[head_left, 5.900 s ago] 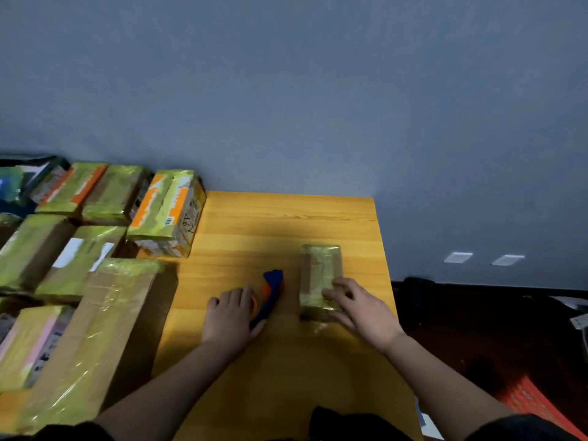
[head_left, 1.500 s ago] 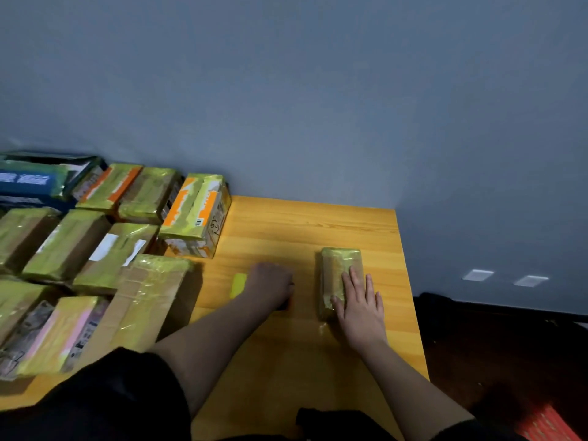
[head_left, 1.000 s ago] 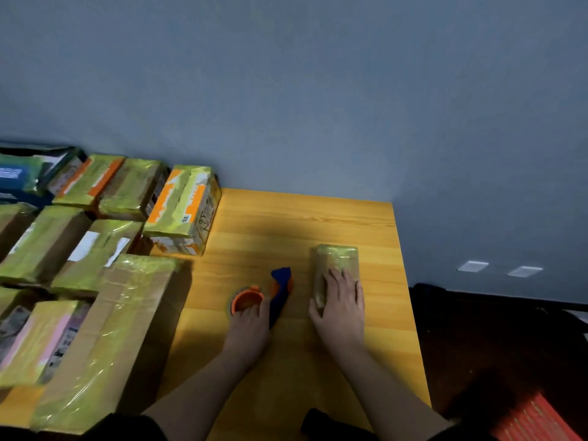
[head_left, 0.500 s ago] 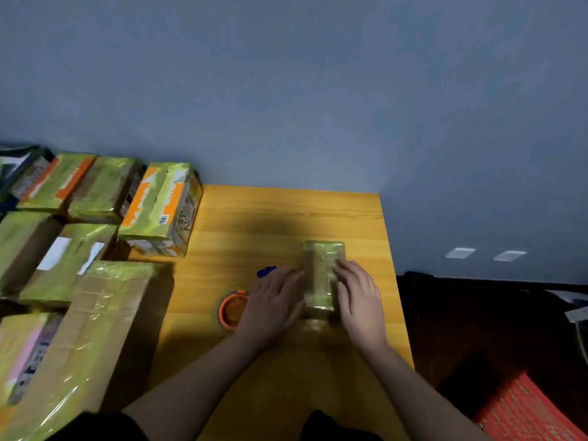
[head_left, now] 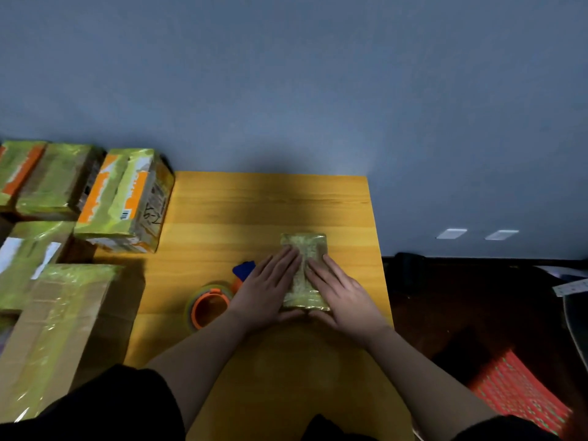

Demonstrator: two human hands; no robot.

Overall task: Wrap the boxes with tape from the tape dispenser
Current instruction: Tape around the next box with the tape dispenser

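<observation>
**Small box taped; smoothing in progress**

To my left, a stack of wrapped boxes [head_left: 63,249] looks finished. The small box [head_left: 304,272] on the table [head_left: 270,202] appears fully taped. My left hand [head_left: 267,291] and right hand [head_left: 342,291] lie flat, fingers straight, pressing its top. The tape dispenser [head_left: 211,305] rests released just beside my left wrist.

Blue-grey wall [head_left: 286,74], red patterned mat [head_left: 521,396]
</observation>
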